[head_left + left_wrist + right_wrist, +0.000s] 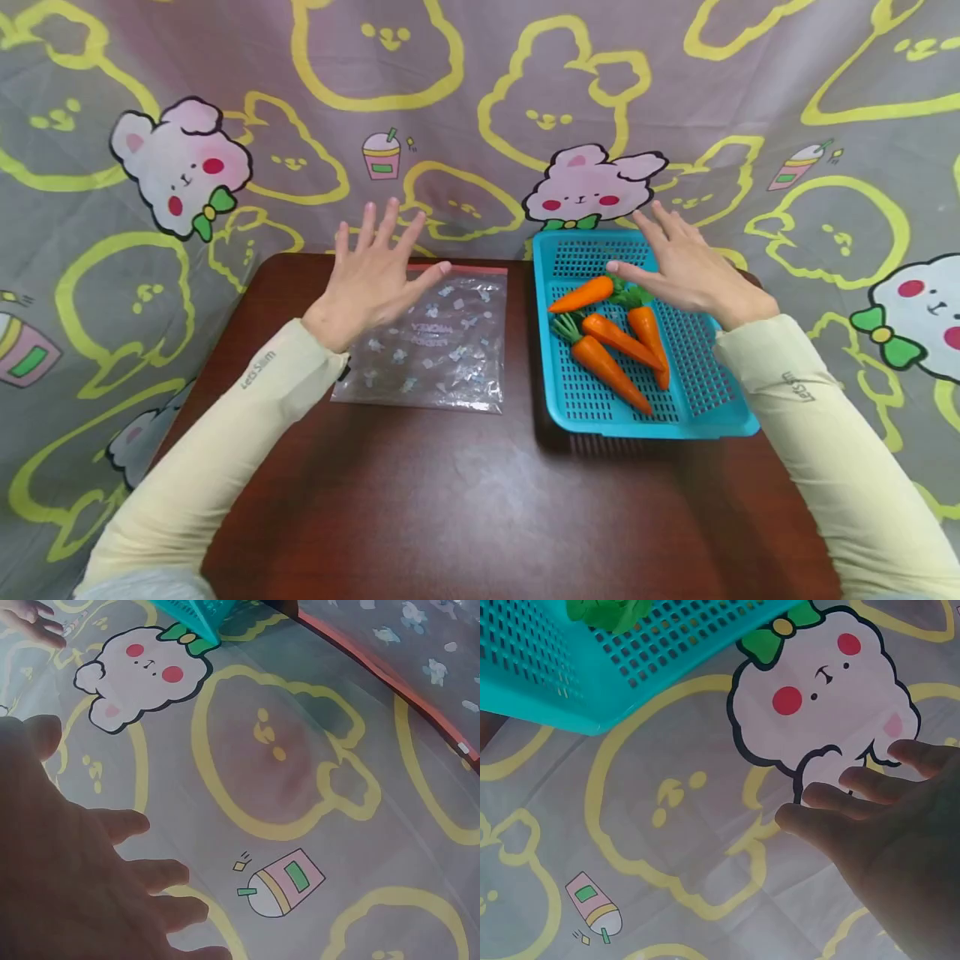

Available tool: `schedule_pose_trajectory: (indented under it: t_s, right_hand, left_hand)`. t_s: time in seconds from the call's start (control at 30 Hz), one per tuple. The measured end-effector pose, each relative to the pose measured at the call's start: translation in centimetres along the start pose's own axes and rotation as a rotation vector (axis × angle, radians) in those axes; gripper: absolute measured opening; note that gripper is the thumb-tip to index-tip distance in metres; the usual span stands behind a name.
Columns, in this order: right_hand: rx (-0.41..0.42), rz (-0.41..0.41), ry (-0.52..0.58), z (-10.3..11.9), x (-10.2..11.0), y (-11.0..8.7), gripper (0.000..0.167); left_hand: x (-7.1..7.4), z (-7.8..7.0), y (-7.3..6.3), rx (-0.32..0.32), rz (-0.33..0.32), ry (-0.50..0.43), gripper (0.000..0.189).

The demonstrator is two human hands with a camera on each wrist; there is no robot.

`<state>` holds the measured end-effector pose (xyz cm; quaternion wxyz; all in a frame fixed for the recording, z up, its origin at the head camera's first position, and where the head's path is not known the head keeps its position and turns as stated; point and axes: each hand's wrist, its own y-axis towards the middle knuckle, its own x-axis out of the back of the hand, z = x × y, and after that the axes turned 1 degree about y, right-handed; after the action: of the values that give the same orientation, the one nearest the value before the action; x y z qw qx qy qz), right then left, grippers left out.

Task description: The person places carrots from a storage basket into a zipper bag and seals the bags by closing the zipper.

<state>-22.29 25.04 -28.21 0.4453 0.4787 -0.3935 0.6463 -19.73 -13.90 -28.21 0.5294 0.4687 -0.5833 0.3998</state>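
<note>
A dark table (450,500) is bearing a blue basket (652,429), with a clear bag (435,367) lying flat beside it
The right sleeve (810,417), dipping low, could be tipping the basket; left hand (375,279) and right hand (686,271) are hovering empty, fingers spread; four carrots (611,375) are lying inside the basket

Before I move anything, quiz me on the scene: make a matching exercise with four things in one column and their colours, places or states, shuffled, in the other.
Things:
1. Carrots
2. Plastic bag
3. Basket
4. Left hand

Descriptions:
A. Turquoise, with perforated sides
B. Fingers spread, holding nothing
C. Orange, lying in a container
D. See-through, with a red strip along its far edge

Pairs: 1-C, 2-D, 3-A, 4-B
</note>
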Motion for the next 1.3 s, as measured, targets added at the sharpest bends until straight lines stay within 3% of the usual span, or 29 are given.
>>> schedule_pose_trajectory:
  t_s: [0.5, 1.0, 1.3]
  right_hand:
    - [0.022, 0.014, -0.012, 0.2, -0.3, -0.3, 0.095]
    - [0.045, -0.023, -0.038, 0.9, -0.3, -1.4, 0.094]
    - [0.065, -0.062, -0.018, 1.2, -0.5, -2.0, 0.091]
  left_hand:
    - [-0.4, 0.3, -0.9, 0.006, -0.011, -0.01, 0.085]
    - [-0.6, -0.6, -1.8, 0.033, 0.012, 0.003, 0.089]
    - [-0.3, -1.1, -2.1, -0.007, -0.075, 0.053, 0.093]
